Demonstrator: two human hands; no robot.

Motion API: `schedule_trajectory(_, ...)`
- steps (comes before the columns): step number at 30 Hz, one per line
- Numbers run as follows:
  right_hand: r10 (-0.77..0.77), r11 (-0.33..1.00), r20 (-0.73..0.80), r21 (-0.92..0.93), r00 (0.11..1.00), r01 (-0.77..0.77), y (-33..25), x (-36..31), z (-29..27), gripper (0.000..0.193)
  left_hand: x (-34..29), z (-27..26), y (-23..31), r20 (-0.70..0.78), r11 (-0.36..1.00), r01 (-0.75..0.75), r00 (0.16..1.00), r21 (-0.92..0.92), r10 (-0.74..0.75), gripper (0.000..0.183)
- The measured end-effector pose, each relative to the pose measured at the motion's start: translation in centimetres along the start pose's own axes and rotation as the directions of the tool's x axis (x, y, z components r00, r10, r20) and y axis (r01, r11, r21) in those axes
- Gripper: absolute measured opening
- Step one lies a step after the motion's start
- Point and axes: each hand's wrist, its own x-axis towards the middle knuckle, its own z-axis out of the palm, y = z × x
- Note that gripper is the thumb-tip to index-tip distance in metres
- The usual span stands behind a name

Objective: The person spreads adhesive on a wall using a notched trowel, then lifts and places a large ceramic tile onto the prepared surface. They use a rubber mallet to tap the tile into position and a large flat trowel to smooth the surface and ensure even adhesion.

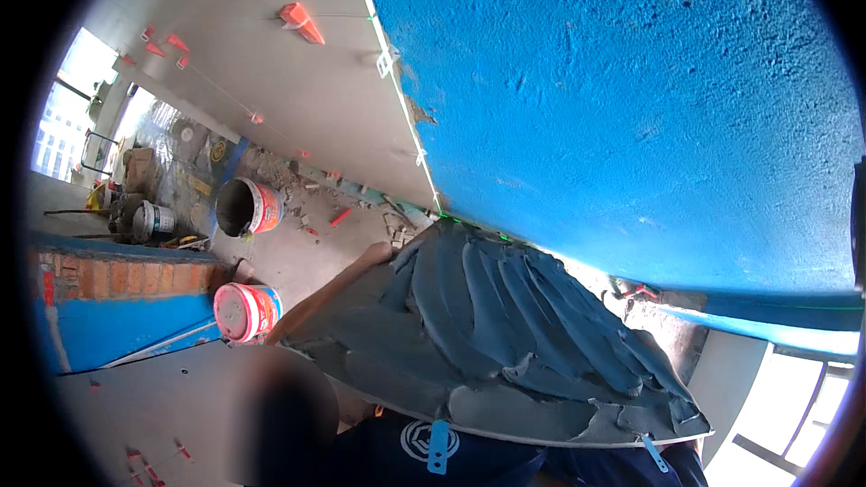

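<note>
A large tile [361,325] is tilted in front of me, its upper face spread with thick dark grey adhesive [523,316] in wavy ridges. My left arm reaches along its left side, and my left hand [379,253] is closed on the far left edge; the fingertips are hidden. My right hand does not show. Two blue perforated tabs, one left [438,447] and one right [656,454], stick out from the tile's near edge. The far edge lies close to the blue rough-coated wall [613,117] and the edge of the pale tiled surface [271,63].
White clips [386,62] line the pale tiles' edge along a bright green line. Red wedges [302,22] sit in the tile joints. Two buckets, an open one [262,207] and one filled with grey material [236,313], stand left, near a brick ledge [126,277] and scattered rubble [397,225].
</note>
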Motion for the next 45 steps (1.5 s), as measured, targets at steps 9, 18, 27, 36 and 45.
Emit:
schedule_trajectory(9,0.017,1.000,-0.014,0.004,1.000,-0.017,-0.6,1.6,-0.1,0.054,0.4,-1.5,2.4,0.055,0.990,0.134,0.990,-0.033,-0.133,0.036)
schedule_trajectory(18,0.034,0.999,-0.020,0.000,0.999,-0.034,-1.0,2.9,0.7,0.055,0.3,-1.9,2.6,0.021,0.998,-0.024,0.999,-0.055,0.025,0.038)
schedule_trajectory(27,0.040,0.999,-0.016,-0.010,0.999,-0.040,-1.3,3.4,1.8,0.055,1.6,-0.9,1.5,0.032,0.999,-0.027,0.999,0.027,0.026,0.037)
schedule_trajectory(36,0.046,0.999,-0.020,-0.021,0.999,-0.046,-1.3,4.3,2.5,0.056,2.6,-1.0,1.6,0.027,0.993,-0.062,0.998,0.099,0.060,0.034)
schedule_trajectory(45,0.070,0.997,-0.012,-0.014,0.997,-0.070,-1.7,5.2,3.9,0.056,1.5,-2.8,3.4,0.043,1.000,0.008,0.999,-0.028,-0.007,0.037)
